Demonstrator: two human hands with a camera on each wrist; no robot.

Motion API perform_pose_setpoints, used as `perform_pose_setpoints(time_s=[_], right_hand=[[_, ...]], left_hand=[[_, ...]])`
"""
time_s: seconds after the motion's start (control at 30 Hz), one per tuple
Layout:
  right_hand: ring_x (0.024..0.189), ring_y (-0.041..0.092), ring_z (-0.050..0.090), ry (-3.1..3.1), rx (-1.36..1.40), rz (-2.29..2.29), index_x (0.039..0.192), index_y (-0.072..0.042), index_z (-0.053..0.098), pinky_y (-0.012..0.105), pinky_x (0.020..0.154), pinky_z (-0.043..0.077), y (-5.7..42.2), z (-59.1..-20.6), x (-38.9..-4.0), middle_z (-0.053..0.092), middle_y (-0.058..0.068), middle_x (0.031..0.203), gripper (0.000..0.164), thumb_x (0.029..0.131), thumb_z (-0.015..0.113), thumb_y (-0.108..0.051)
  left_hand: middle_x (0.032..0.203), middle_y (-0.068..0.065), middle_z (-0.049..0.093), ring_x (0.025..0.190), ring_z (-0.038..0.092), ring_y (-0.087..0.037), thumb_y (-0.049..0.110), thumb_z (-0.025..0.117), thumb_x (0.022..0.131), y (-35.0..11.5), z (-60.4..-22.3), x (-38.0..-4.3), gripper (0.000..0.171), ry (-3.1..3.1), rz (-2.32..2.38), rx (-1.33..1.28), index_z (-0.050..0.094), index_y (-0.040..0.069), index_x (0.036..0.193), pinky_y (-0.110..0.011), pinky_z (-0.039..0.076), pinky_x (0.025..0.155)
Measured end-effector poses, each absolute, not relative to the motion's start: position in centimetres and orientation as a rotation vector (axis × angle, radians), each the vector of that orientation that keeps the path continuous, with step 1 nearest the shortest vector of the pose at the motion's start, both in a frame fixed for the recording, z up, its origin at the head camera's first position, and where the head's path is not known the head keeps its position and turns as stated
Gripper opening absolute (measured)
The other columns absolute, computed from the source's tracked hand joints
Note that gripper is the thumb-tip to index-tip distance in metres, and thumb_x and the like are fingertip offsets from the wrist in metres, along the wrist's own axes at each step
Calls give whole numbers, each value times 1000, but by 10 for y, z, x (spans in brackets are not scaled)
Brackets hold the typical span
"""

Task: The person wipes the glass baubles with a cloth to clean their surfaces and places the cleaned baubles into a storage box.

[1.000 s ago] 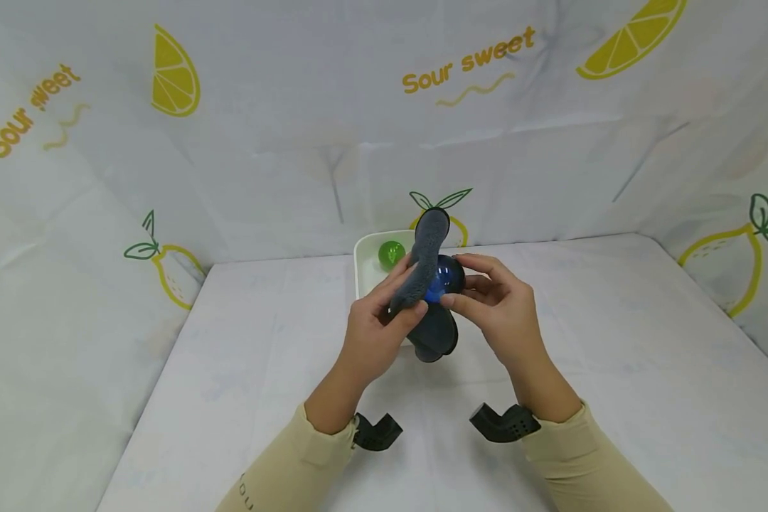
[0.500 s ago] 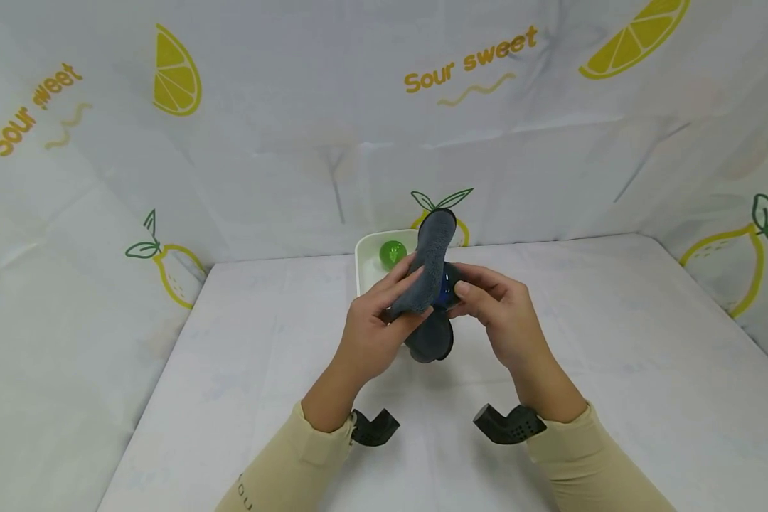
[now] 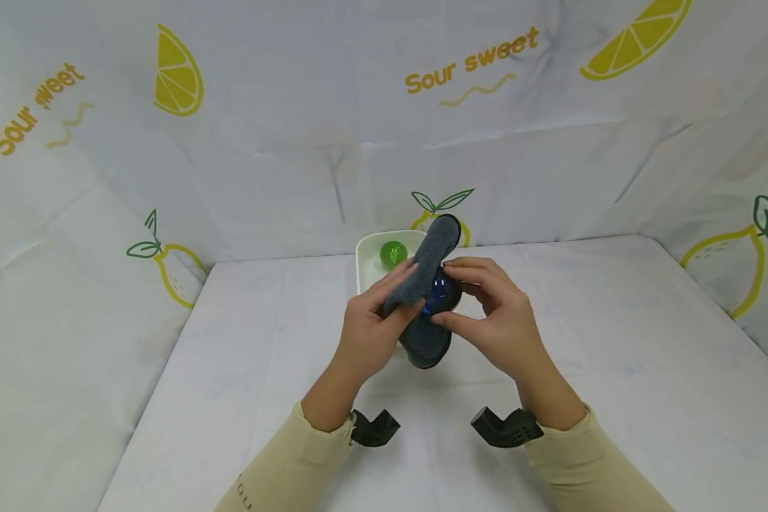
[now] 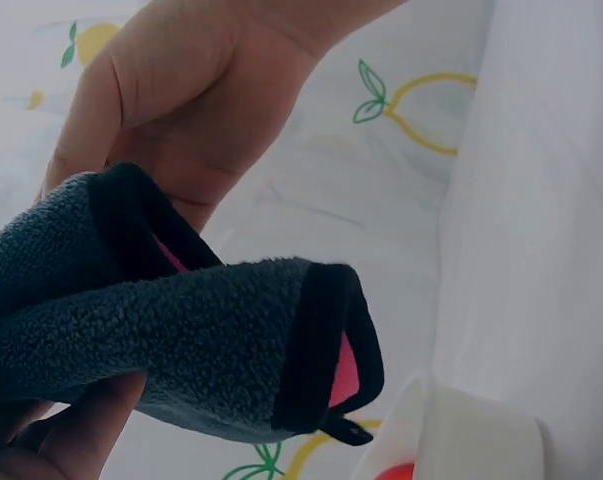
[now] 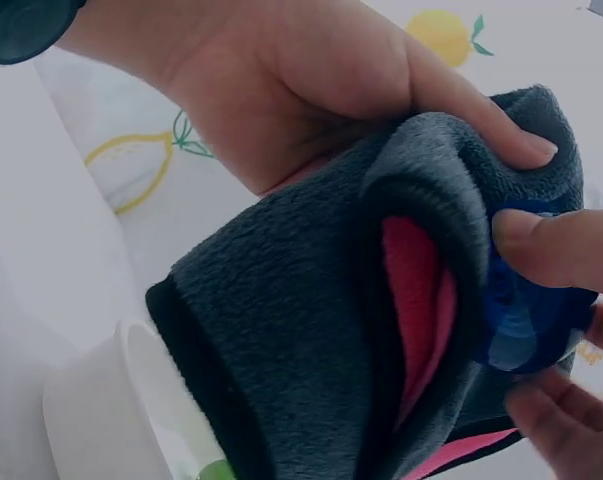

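A folded grey-blue plush cloth (image 3: 430, 259) with black edging is held up over the table by my left hand (image 3: 372, 328). Its pink inner side (image 5: 413, 300) shows in the folds in the right wrist view. My right hand (image 3: 504, 314) grips a glossy, see-through blue ball (image 3: 446, 290) between thumb and fingers, against the cloth. In the right wrist view, the ball (image 5: 526, 315) sits beside a fold. The cloth hides the ball in the left wrist view, where only part of my left hand (image 4: 81, 440) shows below the cloth.
Behind the hands stands a white tub (image 3: 359, 269) at the table's back edge. It holds a green ball (image 3: 393, 254) and something red (image 4: 396, 472), mostly hidden. A white, lemon-printed sheet (image 3: 281, 178) hangs behind the white-covered table (image 3: 243, 398).
The cloth's top end has tipped to the right and dropped slightly. My right fingers shifted around the blue ball, which shows more again than half a second ago.
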State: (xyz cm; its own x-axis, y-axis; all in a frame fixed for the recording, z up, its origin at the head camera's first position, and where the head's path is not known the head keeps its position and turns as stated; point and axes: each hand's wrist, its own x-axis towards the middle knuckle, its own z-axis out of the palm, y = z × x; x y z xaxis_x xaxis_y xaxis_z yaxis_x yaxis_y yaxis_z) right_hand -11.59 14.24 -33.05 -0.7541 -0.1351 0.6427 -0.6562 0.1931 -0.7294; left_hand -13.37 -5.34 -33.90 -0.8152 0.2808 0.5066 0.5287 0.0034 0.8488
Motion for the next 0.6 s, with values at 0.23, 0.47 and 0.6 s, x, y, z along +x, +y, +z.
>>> perform_pose_setpoints(time_s=[0.23, 0.47, 0.6], right_hand=[[121, 19, 58, -1890, 782, 1592, 117, 14, 54, 27, 102, 48, 139, -331, -117, 56, 18, 126, 66, 57, 78, 30], [109, 20, 66, -1736, 738, 1857, 109, 20, 54, 31, 97, 52, 141, -334, -119, 61, 12, 117, 50, 66, 79, 22], [103, 19, 68, -1713, 702, 1977, 116, 15, 60, 29, 90, 56, 143, -336, -119, 66, 10, 118, 43, 76, 75, 17]], left_hand=[[146, -3, 53, 136, 48, -15, 8, 67, 94, -53, -337, -133, 42, -2037, -1957, -840, 60, 6, 135, -36, 45, 106], [148, -4, 50, 138, 46, -15, 11, 68, 94, -52, -336, -131, 44, -1970, -2015, -860, 58, 3, 136, -35, 44, 108], [149, -4, 49, 139, 44, -16, 8, 67, 93, -52, -337, -130, 45, -1960, -2028, -861, 57, 2, 137, -35, 44, 108]])
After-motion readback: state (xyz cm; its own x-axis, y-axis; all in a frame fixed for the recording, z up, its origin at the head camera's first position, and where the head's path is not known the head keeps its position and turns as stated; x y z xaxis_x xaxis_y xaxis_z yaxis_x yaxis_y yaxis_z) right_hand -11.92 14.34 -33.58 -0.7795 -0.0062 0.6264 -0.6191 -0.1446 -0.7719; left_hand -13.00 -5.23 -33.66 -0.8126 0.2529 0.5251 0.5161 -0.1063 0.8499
